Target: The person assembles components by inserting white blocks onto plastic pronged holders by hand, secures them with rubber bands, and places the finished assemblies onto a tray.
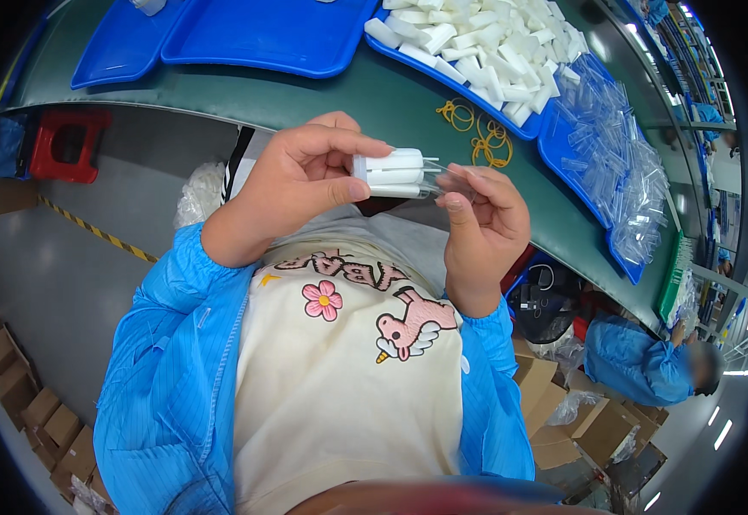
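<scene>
Above my lap, near the table's edge, my left hand (301,176) is closed around a small bundle of white plastic pieces (395,163). Its thumb and fingers grip the bundle's left end, where a translucent cap-like part shows. My right hand (487,227) pinches thin clear plastic pieces (438,178) at the bundle's right end. Those clear pieces point into or lie against the white ones; their exact fit is too small to tell. Yellow rubber bands (491,148) lie on the green table (340,99) just beyond my right hand.
White pieces (498,56) heap over a blue tray at the far right. Beside it, another blue tray (573,190) holds many clear plastic pieces (618,163). More blue trays (262,34) stand far left. A red stool (67,146) is left; a person in blue (636,360) sits at right.
</scene>
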`<state>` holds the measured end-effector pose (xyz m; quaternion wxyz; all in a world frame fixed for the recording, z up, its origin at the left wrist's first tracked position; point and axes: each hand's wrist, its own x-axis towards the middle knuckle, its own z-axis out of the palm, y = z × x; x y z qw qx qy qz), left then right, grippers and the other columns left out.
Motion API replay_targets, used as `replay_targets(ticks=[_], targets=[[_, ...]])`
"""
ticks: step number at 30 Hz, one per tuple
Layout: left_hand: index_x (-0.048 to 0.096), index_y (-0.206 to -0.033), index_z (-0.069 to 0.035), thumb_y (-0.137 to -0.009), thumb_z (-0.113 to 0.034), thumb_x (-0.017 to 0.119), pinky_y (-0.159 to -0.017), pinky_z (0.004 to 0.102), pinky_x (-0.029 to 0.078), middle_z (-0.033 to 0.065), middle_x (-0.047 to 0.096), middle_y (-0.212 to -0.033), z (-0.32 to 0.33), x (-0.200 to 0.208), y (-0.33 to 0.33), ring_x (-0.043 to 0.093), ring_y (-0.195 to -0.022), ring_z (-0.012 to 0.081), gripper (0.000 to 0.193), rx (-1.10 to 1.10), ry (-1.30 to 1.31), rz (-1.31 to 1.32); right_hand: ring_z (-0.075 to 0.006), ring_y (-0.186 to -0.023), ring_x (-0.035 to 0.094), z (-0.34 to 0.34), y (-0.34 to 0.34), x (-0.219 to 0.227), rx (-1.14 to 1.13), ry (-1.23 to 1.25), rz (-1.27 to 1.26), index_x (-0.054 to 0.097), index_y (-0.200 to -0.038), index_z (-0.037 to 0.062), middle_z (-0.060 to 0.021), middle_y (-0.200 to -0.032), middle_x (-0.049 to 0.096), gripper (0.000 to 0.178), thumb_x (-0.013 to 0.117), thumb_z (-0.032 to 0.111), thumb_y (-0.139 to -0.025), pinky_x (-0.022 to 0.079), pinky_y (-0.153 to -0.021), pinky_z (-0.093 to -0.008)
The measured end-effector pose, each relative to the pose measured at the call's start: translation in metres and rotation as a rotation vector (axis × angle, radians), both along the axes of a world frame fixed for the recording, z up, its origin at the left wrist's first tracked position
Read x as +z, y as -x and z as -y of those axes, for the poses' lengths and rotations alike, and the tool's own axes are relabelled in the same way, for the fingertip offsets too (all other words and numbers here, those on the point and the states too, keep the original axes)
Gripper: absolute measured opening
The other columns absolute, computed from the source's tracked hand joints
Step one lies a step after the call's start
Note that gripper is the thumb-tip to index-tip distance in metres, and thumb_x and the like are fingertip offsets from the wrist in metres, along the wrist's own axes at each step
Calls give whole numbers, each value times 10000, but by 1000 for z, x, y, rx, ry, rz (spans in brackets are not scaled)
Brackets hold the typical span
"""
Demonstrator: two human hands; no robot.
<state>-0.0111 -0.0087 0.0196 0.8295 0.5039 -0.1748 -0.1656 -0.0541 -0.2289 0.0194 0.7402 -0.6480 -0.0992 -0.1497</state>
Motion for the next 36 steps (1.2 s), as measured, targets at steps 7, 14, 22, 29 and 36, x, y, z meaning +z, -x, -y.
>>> replay_targets(ticks=[7, 14, 22, 29, 36], targets=[[653, -1180, 18, -798, -45, 721, -806, 250, 455, 32, 485, -966, -4, 5, 0, 505, -899, 123, 393, -12, -140, 79, -264, -1007, 658, -2, 0, -7, -27, 20, 43, 595, -1090, -20, -173, -1126, 597, 299, 658, -133, -820, 564, -866, -341], [671, -1146, 21, -799, -23, 690, -756, 228, 470, 41, 486, -967, -14, 23, -4, 505, -891, 129, 350, -56, -378, 158, -258, -980, 668, 8, -8, -5, 49, 55, 25, 617, -1066, -18, -175, -1121, 604, 284, 679, -119, -808, 572, -836, -331], [675, -1145, 16, -796, -73, 739, -786, 253, 474, 40, 487, -980, -17, 10, -5, 520, -886, 131, 367, -86, -206, 129, -180, -889, 636, 10, -18, -6, 239, -32, 11, 635, -1027, -23, -129, -1082, 567, 274, 714, -101, -776, 553, -760, -277], [677, -1138, 11, -806, -115, 757, -871, 282, 462, 52, 501, -1018, -12, 0, -7, 526, -978, 144, 364, -140, -186, 82, -138, -884, 571, -4, -16, -11, 173, 20, 28, 625, -1098, -23, -103, -1085, 537, 326, 702, -99, -790, 504, -771, -252], [699, -1083, -18, -783, -83, 778, -879, 306, 506, 81, 518, -1152, 2, -10, -1, 548, -1052, 175, 317, -35, 26, 80, -205, -1095, 540, -17, -10, -4, -65, 112, 48, 594, -1172, -18, -164, -1338, 439, 388, 685, -108, -806, 486, -908, -313]])
